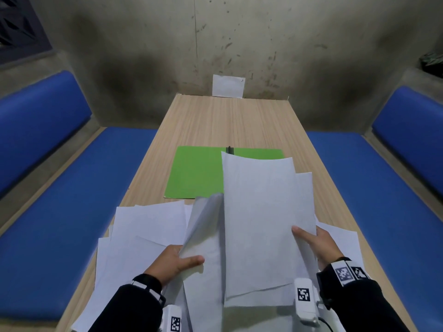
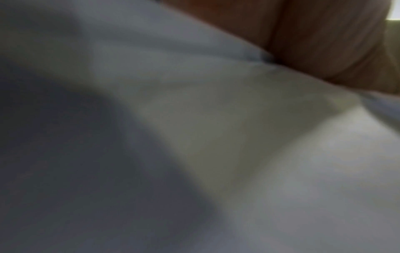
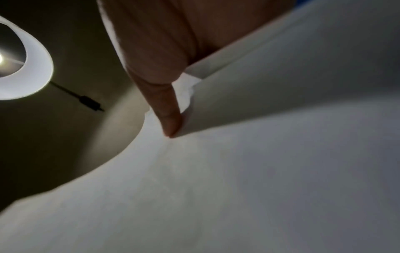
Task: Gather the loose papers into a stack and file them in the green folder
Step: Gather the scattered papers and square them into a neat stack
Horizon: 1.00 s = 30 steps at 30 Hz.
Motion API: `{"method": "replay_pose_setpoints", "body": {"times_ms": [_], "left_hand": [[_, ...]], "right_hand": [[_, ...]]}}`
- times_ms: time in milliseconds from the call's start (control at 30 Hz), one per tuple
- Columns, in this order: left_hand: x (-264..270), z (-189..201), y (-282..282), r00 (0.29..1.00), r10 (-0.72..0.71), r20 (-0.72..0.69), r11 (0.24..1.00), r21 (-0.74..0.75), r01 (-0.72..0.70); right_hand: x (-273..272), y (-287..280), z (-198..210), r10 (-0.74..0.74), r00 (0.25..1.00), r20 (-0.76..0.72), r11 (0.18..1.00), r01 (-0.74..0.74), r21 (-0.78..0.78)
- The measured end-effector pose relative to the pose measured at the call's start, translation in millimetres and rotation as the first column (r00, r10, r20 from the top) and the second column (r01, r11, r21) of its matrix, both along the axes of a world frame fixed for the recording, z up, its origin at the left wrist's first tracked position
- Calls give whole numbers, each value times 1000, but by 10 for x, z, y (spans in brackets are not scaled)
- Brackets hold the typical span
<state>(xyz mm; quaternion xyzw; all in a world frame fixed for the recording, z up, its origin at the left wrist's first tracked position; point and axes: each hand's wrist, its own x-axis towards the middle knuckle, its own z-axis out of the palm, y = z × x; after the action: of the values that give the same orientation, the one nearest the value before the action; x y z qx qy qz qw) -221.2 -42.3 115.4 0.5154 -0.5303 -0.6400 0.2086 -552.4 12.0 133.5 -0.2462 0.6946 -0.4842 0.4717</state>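
A green folder (image 1: 196, 172) lies flat on the wooden table (image 1: 215, 121), with a black clip (image 1: 229, 149) at its far edge. Several white sheets (image 1: 148, 226) are spread loose over the near end of the table. My right hand (image 1: 314, 243) pinches the right edge of a few lifted sheets (image 1: 261, 212), thumb on top; these cover the folder's right half. My left hand (image 1: 178, 259) grips a curled sheet (image 1: 203, 226) at its lower left edge. In both wrist views, blurred paper (image 2: 281, 171) (image 3: 238, 179) fills the picture, with a finger (image 3: 171, 119) against it in the right one.
Blue benches (image 1: 72, 200) (image 1: 374, 183) run along both sides of the table. A small white card (image 1: 227, 86) leans on the concrete wall at the far end. The far half of the tabletop is bare wood.
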Motion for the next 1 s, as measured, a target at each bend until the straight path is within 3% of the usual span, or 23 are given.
{"method": "replay_pose_setpoints", "body": {"times_ms": [300, 500, 733, 867, 1000], "left_hand": [[24, -24, 6, 998, -59, 30, 997, 41, 58], [67, -53, -9, 1000, -1, 15, 999, 42, 1], [126, -64, -6, 998, 50, -34, 998, 41, -48], [195, -42, -18, 981, 159, -107, 987, 43, -155], [291, -50, -61, 919, 328, -216, 944, 51, -325]], "right_hand": [[-87, -30, -95, -134, 988, 72, 986, 126, 109], [-111, 11, -86, -155, 982, 110, 984, 143, 110], [-144, 47, -40, 48, 984, 171, 998, -56, 42], [-253, 81, -131, 140, 980, 140, 987, -150, 61], [-203, 273, -271, 189, 945, 267, 973, -217, 76]]}}
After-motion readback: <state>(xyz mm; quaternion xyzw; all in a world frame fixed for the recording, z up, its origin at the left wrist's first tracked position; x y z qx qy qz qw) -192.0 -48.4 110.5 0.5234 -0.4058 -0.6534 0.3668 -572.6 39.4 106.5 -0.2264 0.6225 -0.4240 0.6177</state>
